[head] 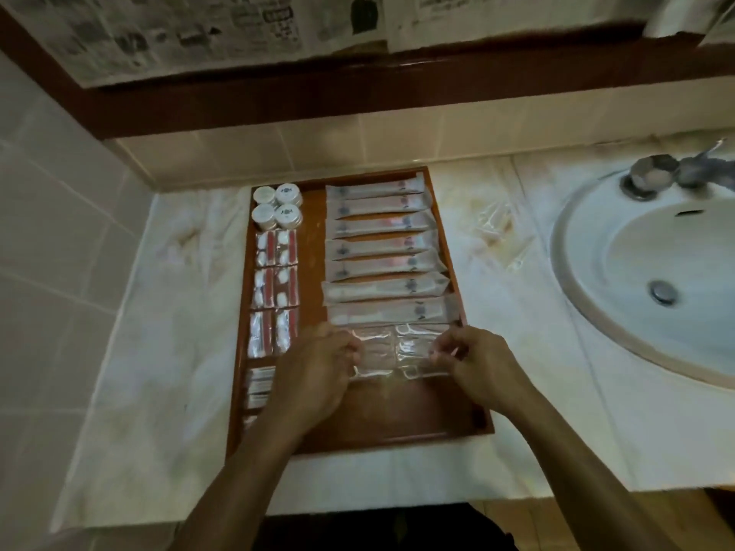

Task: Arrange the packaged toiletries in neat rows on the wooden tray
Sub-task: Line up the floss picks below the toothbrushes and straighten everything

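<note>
One wooden tray [441,425] holds the lot. At its far left stand four round white jars [277,206] in a two-by-two block. Nearer on the left lie six red-and-white clear packets [274,290], two per row. Nearest left sits a small stack of flat sachets [260,387], number unclear. On the right lie seven long packets [384,248]. Two hands, left hand [318,371] and right hand [477,363], meet over clear packets [397,351], apparently two.

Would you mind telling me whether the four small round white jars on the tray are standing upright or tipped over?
Upright: the four jars show their round lids facing up, in a square at the tray's far left corner.
</note>
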